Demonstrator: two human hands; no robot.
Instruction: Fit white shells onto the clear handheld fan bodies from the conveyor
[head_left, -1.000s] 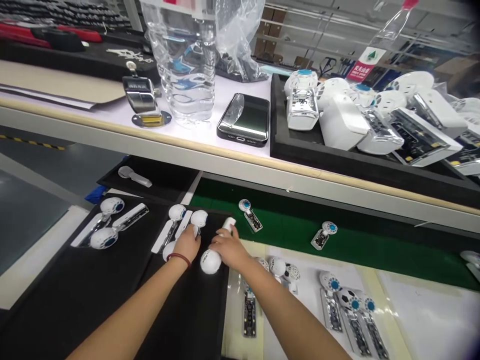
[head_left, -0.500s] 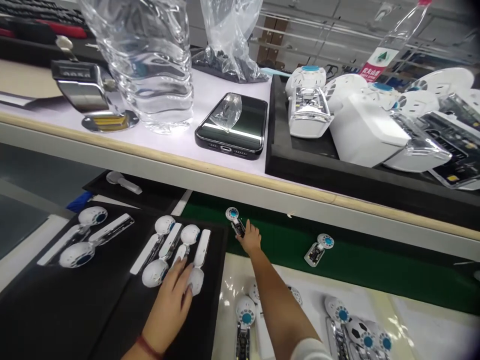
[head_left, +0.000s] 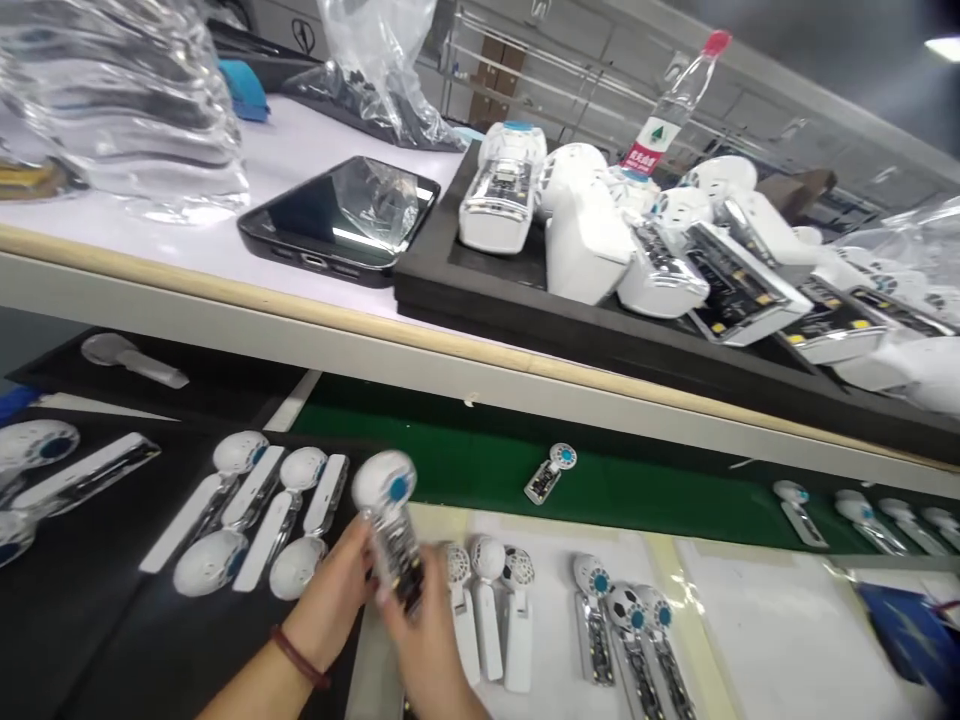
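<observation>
A white handheld fan (head_left: 390, 515) with a blue centre and a see-through handle showing its circuit board is held up in front of me. My left hand (head_left: 335, 592) grips it from the left, near the neck. Closed round the lower handle from the right is my right hand (head_left: 431, 640); some of its fingers are hidden behind the fan. To the left, several similar fans (head_left: 296, 570) lie in a row on a black foam tray (head_left: 97, 630). Another fan with its board showing (head_left: 551, 474) lies on the green conveyor belt (head_left: 465, 470).
Above the belt, a shelf edge (head_left: 337, 325) crosses the view. A phone (head_left: 341, 215), a water bottle (head_left: 660, 125) and a black tray (head_left: 517, 310) heaped with fans stand on it. More fans (head_left: 596, 625) lie on the white surface before me.
My right hand has come back from the belt with a fan. My left hand has left the tray's fans and now holds that fan too. The view has swung right.
</observation>
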